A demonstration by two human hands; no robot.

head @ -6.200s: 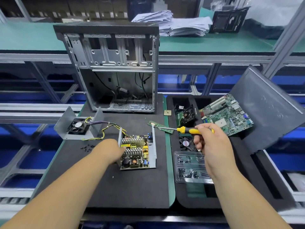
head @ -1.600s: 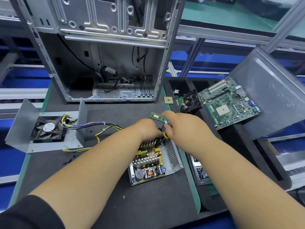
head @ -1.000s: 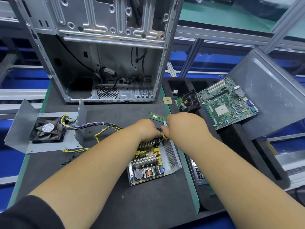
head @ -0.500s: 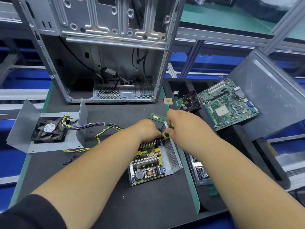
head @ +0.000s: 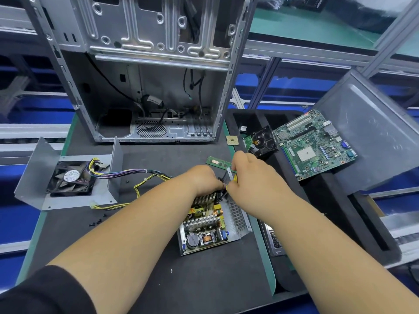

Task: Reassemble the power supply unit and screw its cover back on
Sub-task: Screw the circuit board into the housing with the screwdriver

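Note:
The open power supply base (head: 210, 225) lies on the black mat, its circuit board and heat sinks exposed. My left hand (head: 201, 180) rests on its far end, fingers curled over the heat sinks near the black cables. My right hand (head: 251, 177) is closed around the yellow-handled screwdriver (head: 235, 177), held over that same far corner; its tip is hidden between my hands. The grey cover (head: 68, 177) with its fan lies apart at the left, joined by yellow and purple wires (head: 140, 177). Several loose black screws (head: 97, 220) lie near it.
An empty PC case (head: 154, 71) stands behind. A RAM stick (head: 218, 163) and a CPU chip (head: 232, 140) lie close to my hands. To the right are a motherboard (head: 315, 143), a black cooler fan (head: 263, 141), a grey side panel (head: 371, 130) and a clear parts box (head: 274, 241).
Both hands have come together over the far corner of the supply base, which now lies turned at an angle. Over the last second they have barely shifted.

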